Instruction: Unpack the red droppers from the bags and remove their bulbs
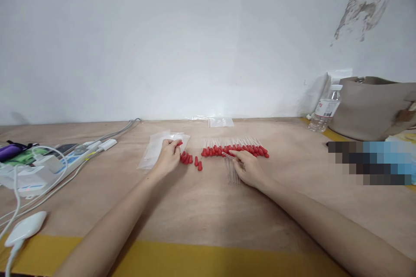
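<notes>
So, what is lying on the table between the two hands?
In the head view, a few loose red caps lie on the bare wooden table between the left hand and the right hand, nearer the left one.

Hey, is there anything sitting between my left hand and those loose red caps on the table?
Nothing visible. The left hand rests on the clear bags, pinching one red cap, and the loose red caps lie right beside it on bare table. The right hand is apart, over the glass tubes.

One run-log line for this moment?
left hand: pinches red cap | right hand: holds clear tube | row of capped tubes behind
</notes>
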Tool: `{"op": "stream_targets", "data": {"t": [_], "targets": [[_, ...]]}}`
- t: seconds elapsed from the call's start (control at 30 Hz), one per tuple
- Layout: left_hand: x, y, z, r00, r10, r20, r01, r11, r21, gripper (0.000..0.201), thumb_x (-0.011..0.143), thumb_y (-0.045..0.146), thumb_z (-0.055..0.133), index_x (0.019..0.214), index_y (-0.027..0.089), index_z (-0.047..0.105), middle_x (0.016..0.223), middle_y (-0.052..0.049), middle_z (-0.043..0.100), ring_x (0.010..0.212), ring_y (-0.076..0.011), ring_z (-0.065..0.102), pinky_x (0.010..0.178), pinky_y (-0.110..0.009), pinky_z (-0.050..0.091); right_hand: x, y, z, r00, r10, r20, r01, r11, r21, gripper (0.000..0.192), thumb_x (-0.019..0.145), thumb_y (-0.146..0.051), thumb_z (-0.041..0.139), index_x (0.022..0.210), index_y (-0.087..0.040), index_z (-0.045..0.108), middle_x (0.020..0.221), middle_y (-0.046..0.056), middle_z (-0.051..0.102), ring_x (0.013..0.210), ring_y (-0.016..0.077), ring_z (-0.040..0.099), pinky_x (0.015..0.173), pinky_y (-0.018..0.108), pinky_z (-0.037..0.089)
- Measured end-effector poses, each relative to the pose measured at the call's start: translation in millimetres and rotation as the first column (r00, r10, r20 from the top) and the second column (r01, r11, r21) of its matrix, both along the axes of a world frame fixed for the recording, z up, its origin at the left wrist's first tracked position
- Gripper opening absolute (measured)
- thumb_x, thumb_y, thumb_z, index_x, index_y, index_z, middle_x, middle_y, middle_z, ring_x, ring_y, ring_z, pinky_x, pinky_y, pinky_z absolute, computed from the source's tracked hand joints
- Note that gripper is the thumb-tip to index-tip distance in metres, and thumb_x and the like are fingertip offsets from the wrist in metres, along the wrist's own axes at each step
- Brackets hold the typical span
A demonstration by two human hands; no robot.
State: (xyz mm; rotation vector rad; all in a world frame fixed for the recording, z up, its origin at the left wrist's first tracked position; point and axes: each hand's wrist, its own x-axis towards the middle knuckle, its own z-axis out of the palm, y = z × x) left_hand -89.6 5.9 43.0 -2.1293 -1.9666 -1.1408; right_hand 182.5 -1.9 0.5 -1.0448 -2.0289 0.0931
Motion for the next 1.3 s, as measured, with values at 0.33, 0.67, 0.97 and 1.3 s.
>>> {"op": "stream_targets", "data": {"t": [0.33, 0.67, 0.97, 1.3], "targets": [[-8, 6, -14.9, 0.985, 0.073, -0.157, -0.080, 0.996, -0.034, 0.024, 0.077, 0.032, 0.047, 0.097, 0.021, 0.051, 0.078, -0.002, 0.059, 0.075, -0.0178, 0.055, 0.067, -0.028, 0.041, -17, -1, -5.5, 0.949, -0.070, 0.308, 0.001, 0.976, 0.219, 0.021, 0.081, -0.015, 0.042, 0.075, -0.017, 0.061, 0.070, 0.005, 0.062, 0.071, 0.0156, 0.049, 0.073, 0.033, 0.025], [-8, 8, -16.8, 0.959, 0.042, -0.280, -0.071, 0.993, -0.094, 0.041, 0.087, 0.038, 0.028, 0.066, 0.018, 0.057, 0.067, -0.005, 0.055, 0.067, -0.0188, 0.054, 0.065, -0.030, 0.039, -21, -16, 7.3, 0.935, 0.006, 0.353, -0.035, 0.996, 0.076, 0.024, 0.078, -0.039, 0.050, 0.082, -0.020, 0.063, 0.077, 0.004, 0.062, 0.078, 0.0174, 0.045, 0.074, 0.035, 0.022], [25, 0, -17.5, 0.946, -0.144, -0.289, 0.174, 0.982, 0.079, 0.024, 0.085, 0.030, 0.040, 0.080, 0.018, 0.060, 0.083, -0.006, 0.056, 0.085, -0.0199, 0.050, 0.080, -0.033, 0.039, -22, -19, 6.7, 0.903, 0.030, 0.428, -0.048, 0.998, 0.031, 0.039, 0.078, -0.054, 0.046, 0.078, -0.018, 0.063, 0.078, 0.005, 0.058, 0.081, 0.0180, 0.043, 0.074, 0.035, 0.022], [64, 34, -20.2, 0.966, -0.133, -0.223, 0.123, 0.991, -0.055, 0.026, 0.076, 0.042, 0.053, 0.069, 0.017, 0.058, 0.082, -0.007, 0.052, 0.090, -0.0235, 0.048, 0.081, -0.036, 0.039, -15, -14, 14.0, 0.943, 0.001, 0.334, -0.039, 0.994, 0.107, 0.029, 0.078, -0.045, 0.051, 0.086, -0.020, 0.064, 0.078, 0.004, 0.059, 0.079, 0.0171, 0.044, 0.077, 0.035, 0.021]]}}
